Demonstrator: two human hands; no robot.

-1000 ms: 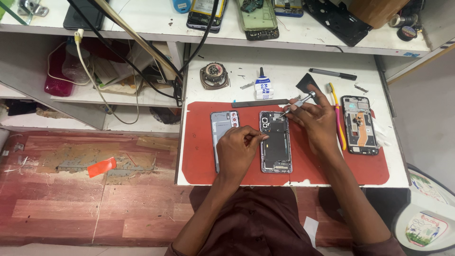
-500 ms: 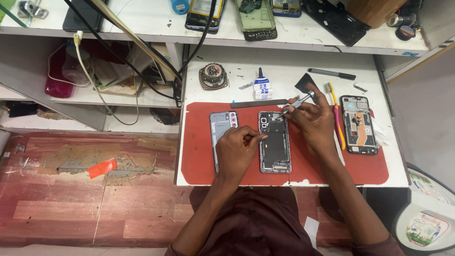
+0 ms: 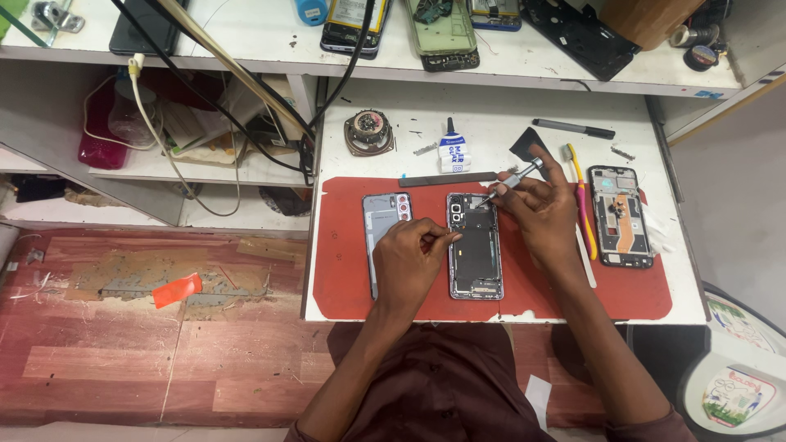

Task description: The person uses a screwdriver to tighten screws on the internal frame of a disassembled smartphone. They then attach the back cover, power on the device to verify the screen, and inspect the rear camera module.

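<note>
The right hand (image 3: 544, 214) grasps a small silver screwdriver (image 3: 512, 179) between thumb and fingers, its tip set on the upper right corner of an opened phone (image 3: 474, 245). The left hand (image 3: 411, 262) is curled with thumb and forefinger pinched together; these fingertips (image 3: 453, 237) touch the phone's left edge, and whether they hold anything cannot be told. The phone lies upright near the middle of a red mat (image 3: 344, 245), its dark inner frame and camera openings exposed. Just beside it on the left, partly under the left hand, lies a grey back cover (image 3: 383, 214). A dark flat bar (image 3: 446, 179) lies along the mat's far edge. Near the mat's right edge lies a second opened phone (image 3: 621, 215), with a yellow and pink toothbrush (image 3: 580, 196) between it and the right hand. The mat covers the near part of a white table (image 3: 491, 115), where a small white glue bottle (image 3: 451, 151) and a round speaker (image 3: 368, 131) rest towards the far edge.
</note>
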